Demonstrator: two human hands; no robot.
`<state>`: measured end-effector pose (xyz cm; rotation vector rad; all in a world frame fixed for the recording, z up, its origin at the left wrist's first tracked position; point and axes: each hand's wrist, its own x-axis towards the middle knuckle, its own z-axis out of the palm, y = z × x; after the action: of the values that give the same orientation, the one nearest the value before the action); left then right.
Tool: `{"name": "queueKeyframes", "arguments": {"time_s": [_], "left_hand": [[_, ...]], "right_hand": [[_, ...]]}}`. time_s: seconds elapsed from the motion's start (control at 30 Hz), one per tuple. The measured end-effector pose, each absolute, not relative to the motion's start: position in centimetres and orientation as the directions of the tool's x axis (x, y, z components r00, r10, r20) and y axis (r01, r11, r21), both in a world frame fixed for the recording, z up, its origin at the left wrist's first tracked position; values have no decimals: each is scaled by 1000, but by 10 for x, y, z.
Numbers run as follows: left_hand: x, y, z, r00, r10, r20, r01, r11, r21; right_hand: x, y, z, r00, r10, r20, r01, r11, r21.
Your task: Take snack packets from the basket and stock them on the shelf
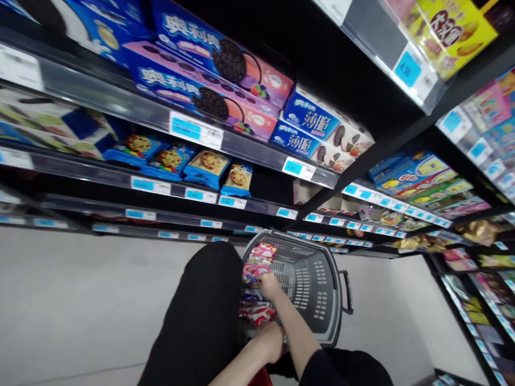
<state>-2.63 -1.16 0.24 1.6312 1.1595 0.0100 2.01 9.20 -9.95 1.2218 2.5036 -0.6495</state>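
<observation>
A grey plastic shopping basket (322, 268) stands on the floor in front of my legs. My right hand (269, 285) reaches down into it, its fingers curled at the edge of a pink and white snack packet (257, 269). Lower down, my left hand (270, 342) is curled at the near end of the basket, just below a red and silver packet (257, 312). What its fingers grip is hidden. The packets lie along the basket's left side, partly covered by my knee (213, 268).
Shelves (241, 145) with price tags rise ahead, holding blue Oreo boxes (213, 99) and blue cookie bags (169, 161). More shelving (475, 300) runs down the right side. A black handle (348, 292) sticks out from the basket's right side, over pale floor (100, 300).
</observation>
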Motion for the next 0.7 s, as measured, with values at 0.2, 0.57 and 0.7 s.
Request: {"name": "queueKeyframes", "arguments": {"time_s": [0.2, 0.57, 0.7], "left_hand": [[-20, -6, -4, 459, 692, -557, 758, 23, 652], [-17, -3, -26, 404, 678, -614, 782, 92, 616], [-17, -1, -34, 346, 660, -667, 797, 167, 580]], "right_hand": [[47, 140, -53, -644, 733, -219, 754, 559, -345], [280, 335, 77, 186, 952, 245, 981, -166, -100], [313, 372, 69, 172, 969, 179, 984, -162, -69]]}}
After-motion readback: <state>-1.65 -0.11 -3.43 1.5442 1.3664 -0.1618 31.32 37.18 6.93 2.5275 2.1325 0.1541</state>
